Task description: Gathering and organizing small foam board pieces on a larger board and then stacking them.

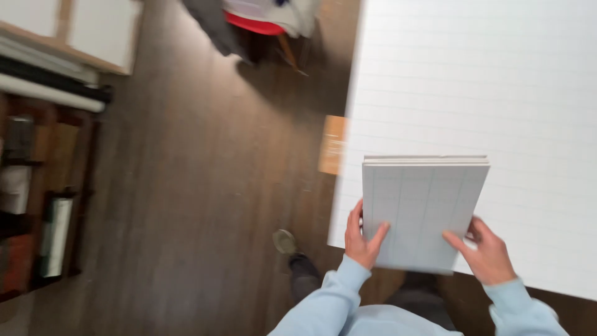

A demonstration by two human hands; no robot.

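Both hands, left [362,239] and right [488,252], pinch lower corners of grey boards [423,211], held above white worktop [497,81] just beyond. Stack looks stiff, light, smooth-faced; side edges offer best grip.

Soft, even indoor light leaves the white sheet [485,93] bright and nearly washed out against the dim dark wooden floor [186,186], while motion blur smears the whole view, most strongly at the left shelves [37,186] and top edge.
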